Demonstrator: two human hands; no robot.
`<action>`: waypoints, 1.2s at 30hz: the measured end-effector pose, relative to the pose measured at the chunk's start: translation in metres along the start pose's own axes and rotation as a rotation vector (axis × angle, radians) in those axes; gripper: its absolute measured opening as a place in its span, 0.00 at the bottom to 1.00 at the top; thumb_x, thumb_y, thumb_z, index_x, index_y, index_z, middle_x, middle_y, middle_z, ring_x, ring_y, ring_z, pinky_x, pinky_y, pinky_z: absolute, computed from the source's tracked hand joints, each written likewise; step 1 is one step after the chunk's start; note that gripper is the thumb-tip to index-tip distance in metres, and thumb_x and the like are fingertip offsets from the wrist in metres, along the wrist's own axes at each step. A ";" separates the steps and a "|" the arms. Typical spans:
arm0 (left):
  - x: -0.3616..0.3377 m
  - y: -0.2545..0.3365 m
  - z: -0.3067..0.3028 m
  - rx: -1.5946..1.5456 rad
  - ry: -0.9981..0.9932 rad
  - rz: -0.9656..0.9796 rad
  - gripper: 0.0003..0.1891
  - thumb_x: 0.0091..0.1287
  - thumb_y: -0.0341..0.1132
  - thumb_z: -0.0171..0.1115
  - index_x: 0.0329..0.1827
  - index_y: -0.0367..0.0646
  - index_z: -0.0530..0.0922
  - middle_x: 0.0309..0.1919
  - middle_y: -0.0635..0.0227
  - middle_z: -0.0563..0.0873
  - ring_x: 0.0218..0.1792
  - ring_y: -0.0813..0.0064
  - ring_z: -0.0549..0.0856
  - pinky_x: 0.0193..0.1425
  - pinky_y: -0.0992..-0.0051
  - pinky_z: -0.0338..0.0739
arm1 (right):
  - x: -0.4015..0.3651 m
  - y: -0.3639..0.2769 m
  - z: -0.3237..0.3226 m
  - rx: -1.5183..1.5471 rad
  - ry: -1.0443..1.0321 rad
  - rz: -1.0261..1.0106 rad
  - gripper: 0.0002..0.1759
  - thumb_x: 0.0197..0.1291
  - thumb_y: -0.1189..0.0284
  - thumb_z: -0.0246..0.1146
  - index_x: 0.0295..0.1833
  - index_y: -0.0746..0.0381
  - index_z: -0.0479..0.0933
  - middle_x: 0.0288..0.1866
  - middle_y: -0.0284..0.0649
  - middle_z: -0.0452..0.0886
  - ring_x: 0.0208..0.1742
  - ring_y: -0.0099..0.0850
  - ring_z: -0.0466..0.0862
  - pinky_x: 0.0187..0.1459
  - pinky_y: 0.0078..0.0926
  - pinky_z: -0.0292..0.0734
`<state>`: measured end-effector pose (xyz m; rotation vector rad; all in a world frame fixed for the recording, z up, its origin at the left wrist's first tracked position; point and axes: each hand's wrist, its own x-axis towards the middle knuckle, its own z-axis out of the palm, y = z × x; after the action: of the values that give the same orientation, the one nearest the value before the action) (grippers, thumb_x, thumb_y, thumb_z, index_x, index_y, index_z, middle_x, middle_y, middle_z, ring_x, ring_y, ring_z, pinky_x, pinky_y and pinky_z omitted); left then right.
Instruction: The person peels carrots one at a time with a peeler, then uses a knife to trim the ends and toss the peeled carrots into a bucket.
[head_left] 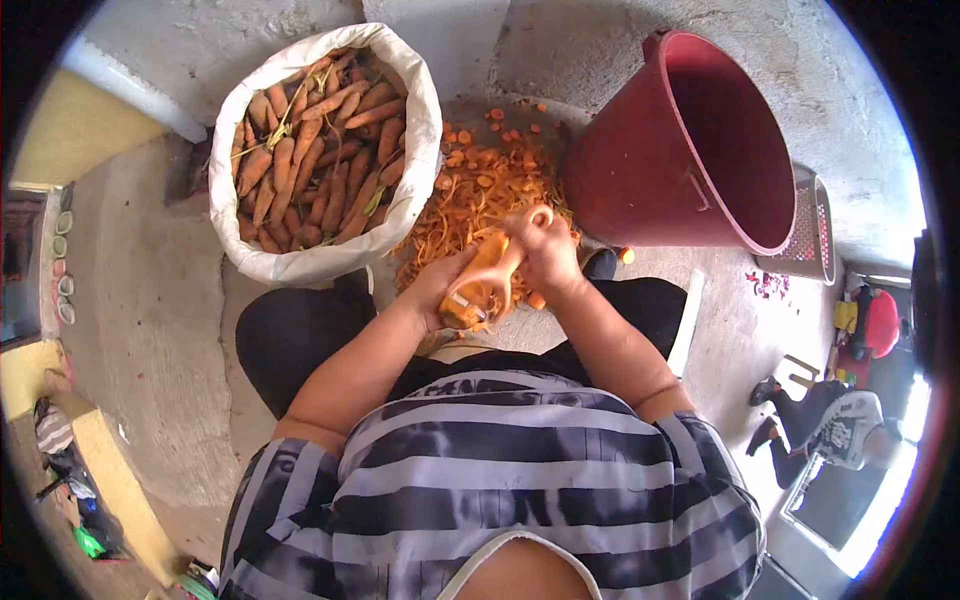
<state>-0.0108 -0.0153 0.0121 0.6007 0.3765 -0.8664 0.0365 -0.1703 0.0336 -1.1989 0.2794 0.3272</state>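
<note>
My left hand (436, 290) is wrapped round an orange carrot (489, 252) in front of my torso. In my right hand (546, 256) is the handle of a peeler (493, 277), its wide head lying against the carrot. Beneath both hands, a heap of carrot peels and round slices (500, 180) covers the floor. Just left of the heap, a white sack (425, 185) with a rolled rim holds several unpeeled carrots (315, 160).
A tilted dark red bucket (625, 150) stands right of the peels, with a perforated crate (822, 225) behind it. At the far right a person (835, 425) sits near a stool (800, 373). A wall (560, 50) runs behind the containers.
</note>
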 end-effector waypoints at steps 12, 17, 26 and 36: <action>0.008 -0.002 -0.017 -0.126 -0.092 -0.059 0.26 0.65 0.55 0.44 0.51 0.40 0.70 0.34 0.60 0.80 0.29 0.66 0.83 0.27 0.64 0.81 | 0.016 -0.039 -0.028 -0.219 0.288 -0.182 0.08 0.48 0.71 0.65 0.26 0.60 0.72 0.22 0.32 0.71 0.18 0.21 0.69 0.19 0.19 0.62; 0.010 -0.003 -0.006 -0.168 -0.023 -0.099 0.25 0.65 0.54 0.45 0.51 0.41 0.70 0.35 0.59 0.81 0.29 0.64 0.83 0.28 0.64 0.81 | -0.013 -0.008 0.002 -0.141 -0.010 -0.017 0.10 0.49 0.68 0.66 0.27 0.62 0.73 0.20 0.31 0.72 0.20 0.21 0.70 0.19 0.19 0.64; 0.000 0.002 -0.013 -0.070 -0.015 -0.088 0.25 0.64 0.53 0.49 0.53 0.40 0.68 0.37 0.56 0.80 0.31 0.63 0.84 0.31 0.64 0.81 | 0.079 -0.037 -0.080 -0.292 0.572 -0.100 0.12 0.48 0.68 0.66 0.28 0.63 0.71 0.22 0.36 0.71 0.18 0.23 0.70 0.18 0.24 0.66; 0.005 -0.006 -0.013 -0.005 -0.008 -0.022 0.22 0.65 0.48 0.49 0.51 0.37 0.71 0.38 0.61 0.81 0.33 0.69 0.83 0.35 0.69 0.79 | 0.017 -0.011 -0.008 -0.203 0.086 0.031 0.12 0.46 0.69 0.68 0.28 0.65 0.73 0.22 0.34 0.73 0.21 0.20 0.71 0.19 0.20 0.65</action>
<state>-0.0140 -0.0132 -0.0027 0.5895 0.3786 -0.8882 0.0564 -0.1795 0.0342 -1.4114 0.3461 0.3373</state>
